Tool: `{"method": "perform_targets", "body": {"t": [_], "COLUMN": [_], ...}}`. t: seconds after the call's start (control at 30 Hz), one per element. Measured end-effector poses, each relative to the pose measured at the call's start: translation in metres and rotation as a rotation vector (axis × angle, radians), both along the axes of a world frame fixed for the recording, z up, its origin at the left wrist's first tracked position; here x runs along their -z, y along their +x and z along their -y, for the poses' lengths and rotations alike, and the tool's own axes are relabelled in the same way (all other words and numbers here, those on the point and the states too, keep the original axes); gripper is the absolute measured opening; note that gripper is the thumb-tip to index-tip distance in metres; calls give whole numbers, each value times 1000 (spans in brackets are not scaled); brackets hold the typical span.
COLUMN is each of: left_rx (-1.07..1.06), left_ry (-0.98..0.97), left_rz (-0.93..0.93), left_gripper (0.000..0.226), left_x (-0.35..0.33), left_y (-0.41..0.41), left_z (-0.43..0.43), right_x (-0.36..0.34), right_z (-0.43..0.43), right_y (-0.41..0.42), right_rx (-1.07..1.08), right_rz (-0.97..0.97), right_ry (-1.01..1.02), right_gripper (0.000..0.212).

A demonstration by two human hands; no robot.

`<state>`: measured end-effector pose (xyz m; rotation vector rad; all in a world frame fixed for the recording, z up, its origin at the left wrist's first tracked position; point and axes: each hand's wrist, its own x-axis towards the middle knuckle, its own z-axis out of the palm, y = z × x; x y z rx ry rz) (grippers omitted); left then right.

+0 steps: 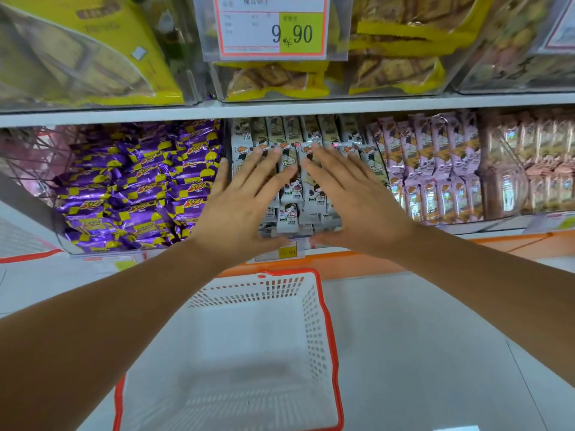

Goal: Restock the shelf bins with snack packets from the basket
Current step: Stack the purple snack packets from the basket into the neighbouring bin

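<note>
My fingers [264, 163] are straight and slightly spread, palms down, and press flat on the snack packets [291, 194]. My left hand [245, 197] lies on the left part of the stack, its thumb out by the bin's left wall. My right hand [351, 194] lies on the right part, and the index fingers of the two hands nearly meet over the middle. Neither hand curls round or pinches a packet.

The packets are white and grey with a cartoon child printed on them. They stand and lie in rows in the middle bin [225, 144], a clear one on the lower shelf, and fill it from back to front. A small yellow price label [286, 251] hangs on the edge just below my wrists.

To the left, the next bin holds purple-and-yellow packets [140, 188] in a loose heap. To the right stand pink packets [435, 169] in upright rows, and further right some paler ones, blurred behind clear plastic.

Above the shelf board [280, 108], clear bins hold yellow biscuit bags [395, 70], and a large price tag [272, 26] reads 9.90.

Below, between my forearms, is the basket [325, 309], white and perforated with a red rim, its open top facing me.
</note>
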<state>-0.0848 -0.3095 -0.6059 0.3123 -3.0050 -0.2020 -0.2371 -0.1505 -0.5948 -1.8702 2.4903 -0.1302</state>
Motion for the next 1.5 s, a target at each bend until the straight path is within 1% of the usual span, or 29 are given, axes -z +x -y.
{"method": "perform_targets", "body": {"t": [0.07, 0.13, 0.2, 0.27, 0.4, 0.47, 0.53, 0.63, 0.7, 0.8, 0.97, 1.07, 1.17, 1.23, 1.33, 1.4, 1.5], "left_rx": [-23, -52, -64, -64, -72, -100, -103, -53, -4, 43, 1, -24, -47, -56, -26, 9, 62], "left_ry": [-36, -55, -70, -76, -97, -105, -105, -127, -164, -198, -201, -238, -284, -294, -298, -302, -334], "left_rz": [34, 54, 52, 8, -82, -93, -116, -150, -137, -118, -28, -44, -61, -73, -103, -109, -87], "left_gripper": [102, 100, 98, 95, 81, 77, 77, 88, 94, 91, 92, 89, 85, 86, 95, 102, 106], "left_x": [3, 6, 9, 12, 15, 15, 15, 13, 12, 10, 14, 19, 21, 22, 22, 19, 15], "left_y": [-8, -16, -20, -20, -20, -23, -22, -13, -8, -15, -38, -44, -51, -53, -49, -47, -52], "left_z": [-3, -5, -6, -6, -9, -12, -15, -18, -19, -25, -36, -35, -36, -37, -37, -38, -47], "right_x": [2, 5, 8, 13, 20, 22, 21, 15, 11, 8, 17, 20, 22, 25, 24, 23, 26], "right_z": [-3, 2, 8, 11, 10, 13, 11, -8, -26, -43, -35, -27, -20, -19, -35, -51, -64], "right_y": [-3, -3, -1, -1, -1, -1, -2, -6, -12, -24, -30, -31, -34, -37, -43, -49, -58], "right_rx": [14, 32, 54, 65, 84, 78, 63, 38, 17, 18, 22, 52, 64, 53, 20, 2, 16], "right_rz": [-24, -36, -75, -115, -140, -138, -90, -18, -16, -10, 13, -19, -47, -27, 63, 57, 45], "right_ry": [50, 45, -14, -96, -182, -191, -189, -174, -151, -131, -173, -224, -244, -252, -233, -200, -124], "right_gripper": [112, 105, 95, 87, 74, 74, 81, 98, 100, 91, 75, 63, 60, 64, 86, 99, 109]}}
